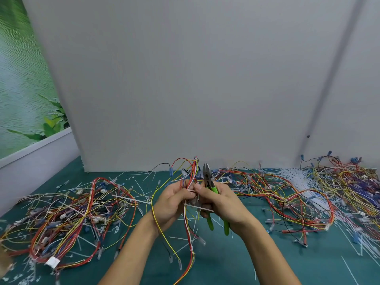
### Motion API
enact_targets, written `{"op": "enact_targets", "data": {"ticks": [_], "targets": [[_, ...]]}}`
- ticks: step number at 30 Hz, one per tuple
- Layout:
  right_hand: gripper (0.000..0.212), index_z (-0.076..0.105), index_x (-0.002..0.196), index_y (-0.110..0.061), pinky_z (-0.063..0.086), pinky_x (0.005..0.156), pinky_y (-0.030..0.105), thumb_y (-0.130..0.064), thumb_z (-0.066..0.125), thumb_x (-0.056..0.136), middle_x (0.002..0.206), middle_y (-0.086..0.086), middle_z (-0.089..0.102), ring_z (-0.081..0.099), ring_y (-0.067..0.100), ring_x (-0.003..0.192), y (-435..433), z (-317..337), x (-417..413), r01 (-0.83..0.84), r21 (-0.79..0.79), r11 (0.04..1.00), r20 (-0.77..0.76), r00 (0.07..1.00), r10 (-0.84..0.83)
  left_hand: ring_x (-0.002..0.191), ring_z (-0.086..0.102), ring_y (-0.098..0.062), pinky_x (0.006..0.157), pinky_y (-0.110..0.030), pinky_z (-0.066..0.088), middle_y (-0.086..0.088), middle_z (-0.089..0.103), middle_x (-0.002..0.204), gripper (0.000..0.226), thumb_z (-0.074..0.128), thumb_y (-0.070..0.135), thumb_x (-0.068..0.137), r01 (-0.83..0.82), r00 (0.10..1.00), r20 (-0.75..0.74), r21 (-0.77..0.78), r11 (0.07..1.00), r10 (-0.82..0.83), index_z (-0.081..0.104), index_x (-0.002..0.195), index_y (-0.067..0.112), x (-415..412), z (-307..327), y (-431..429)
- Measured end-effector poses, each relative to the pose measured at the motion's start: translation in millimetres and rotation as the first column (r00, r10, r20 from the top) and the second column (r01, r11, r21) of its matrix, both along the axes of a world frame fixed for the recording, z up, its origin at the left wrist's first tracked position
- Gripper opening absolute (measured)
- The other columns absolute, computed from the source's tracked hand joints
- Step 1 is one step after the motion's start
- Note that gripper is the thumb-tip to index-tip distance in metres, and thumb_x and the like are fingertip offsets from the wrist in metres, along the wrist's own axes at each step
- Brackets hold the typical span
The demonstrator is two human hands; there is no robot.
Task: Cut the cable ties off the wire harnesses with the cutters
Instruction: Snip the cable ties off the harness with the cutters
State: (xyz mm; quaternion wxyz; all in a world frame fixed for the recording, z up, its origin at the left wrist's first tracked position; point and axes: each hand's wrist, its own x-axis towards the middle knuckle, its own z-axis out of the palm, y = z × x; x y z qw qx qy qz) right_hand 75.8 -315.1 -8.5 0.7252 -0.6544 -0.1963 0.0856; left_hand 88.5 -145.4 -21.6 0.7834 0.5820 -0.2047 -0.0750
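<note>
My left hand [173,200] grips a wire harness [190,173] of red, yellow and white wires, held up over the green mat. My right hand [221,202] holds the green-handled cutters [207,175], jaws pointing up, handles sticking out below my palm. The fingertips of that same hand pinch a white cable tie [192,191] on the harness, right beside my left fingers. A second white cable tie [197,207] juts out of the bundle lower down. The harness wires hang down between my forearms.
A tangled heap of harnesses [67,219] lies at the left, another heap [287,192] at the right. A bundle of white ties [296,179] lies at the back right. Cut tie pieces litter the green mat [267,260]. A grey panel [185,79] stands behind.
</note>
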Motion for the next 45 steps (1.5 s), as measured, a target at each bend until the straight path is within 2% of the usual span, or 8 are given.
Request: {"op": "enact_targets", "data": {"ticks": [3, 9, 15, 21, 26, 32, 38, 45], "targets": [[0.031, 0.053, 0.077, -0.015, 0.045, 0.054, 0.032, -0.034, 0.072, 0.092, 0.064, 0.001, 0.038, 0.039, 0.019, 0.057, -10, 1, 4, 0.040, 0.020, 0.999, -0.010, 0.999, -0.039, 0.072, 0.052, -0.016, 0.076, -0.031, 0.045, -0.005, 0.055, 0.077, 0.011, 0.060, 0.006, 0.081, -0.024, 1.000, 0.005, -0.025, 0.999, 0.024, 0.055, 0.091, 0.004, 1, 3, 4], [0.025, 0.047, 0.077, -0.017, 0.038, 0.045, 0.029, -0.016, 0.070, 0.087, 0.064, 0.001, 0.027, 0.031, 0.015, 0.048, -58, 8, 19, 0.339, 0.308, 0.889, -0.217, 0.935, -0.281, 0.071, 0.060, -0.015, 0.061, -0.030, 0.056, -0.004, 0.061, 0.079, 0.009, 0.059, 0.003, 0.085, -0.221, 0.975, -0.069, -0.300, 0.928, 0.210, 0.061, 0.093, 0.007, 16, 13, 42], [0.022, 0.050, 0.083, -0.018, 0.042, 0.048, 0.032, -0.019, 0.067, 0.096, 0.061, -0.002, 0.034, 0.038, 0.015, 0.050, -79, 2, 27, 0.397, 0.096, 0.913, -0.305, 0.885, -0.353, 0.064, 0.064, -0.016, 0.057, -0.028, 0.057, -0.008, 0.064, 0.082, 0.010, 0.060, 0.010, 0.081, -0.221, 0.972, -0.151, -0.334, 0.916, 0.180, 0.062, 0.090, 0.005, 15, 14, 41], [0.006, 0.048, 0.095, -0.014, 0.041, 0.052, 0.031, -0.013, 0.052, 0.100, 0.063, 0.000, 0.037, 0.038, 0.016, 0.051, -47, 4, 20, 0.256, -0.023, 0.966, -0.421, 0.874, -0.242, 0.072, 0.068, -0.020, 0.059, -0.031, 0.058, -0.012, 0.072, 0.092, 0.067, 0.102, 0.039, 0.043, -0.146, 0.986, -0.116, -0.229, 0.962, 0.122, 0.067, 0.091, 0.009, 7, 12, 23], [0.036, 0.041, 0.109, -0.012, 0.042, 0.057, 0.036, -0.011, 0.059, 0.078, 0.072, 0.005, 0.044, 0.043, 0.021, 0.061, -37, 14, 10, 0.100, 0.227, 0.969, -0.477, 0.879, 0.021, 0.088, 0.072, -0.024, 0.069, -0.030, 0.059, -0.021, 0.070, 0.120, 0.041, 0.095, 0.046, 0.058, -0.049, 0.998, -0.043, -0.146, 0.988, 0.043, 0.075, 0.083, 0.021, 4, 13, 17], [0.041, 0.049, 0.114, 0.002, 0.053, 0.056, 0.034, -0.024, 0.059, 0.083, 0.081, 0.016, 0.056, 0.061, 0.034, 0.073, -31, 17, 9, 0.054, 0.381, 0.923, -0.457, 0.878, 0.138, 0.069, 0.065, -0.019, 0.063, -0.030, 0.058, -0.008, 0.069, 0.081, 0.058, 0.100, 0.049, 0.043, -0.140, 0.986, -0.115, -0.151, 0.979, 0.123, 0.072, 0.085, 0.020, 5, 8, 10], [0.049, 0.053, 0.121, -0.001, 0.051, 0.055, 0.032, -0.028, 0.062, 0.081, 0.092, 0.015, 0.062, 0.061, 0.031, 0.066, -29, 13, 8, -0.132, 0.240, 0.962, -0.485, 0.842, 0.236, 0.054, 0.056, -0.012, 0.050, -0.026, 0.054, -0.002, 0.058, 0.066, 0.057, 0.100, 0.053, 0.036, -0.190, 0.978, -0.120, -0.147, 0.971, 0.173, 0.075, 0.079, 0.026, 8, 7, 9], [0.073, 0.047, 0.144, 0.003, 0.046, 0.058, 0.033, -0.028, 0.060, 0.080, 0.094, 0.012, 0.059, 0.058, 0.026, 0.063, -34, 16, 0, -0.382, 0.163, 0.910, -0.363, 0.834, 0.415, 0.046, 0.050, -0.007, 0.047, -0.018, 0.046, 0.003, 0.056, 0.058, 0.088, 0.101, 0.052, 0.031, -0.233, 0.968, -0.138, -0.201, 0.951, 0.208, 0.065, 0.098, 0.009, 11, 7, 13]]}}
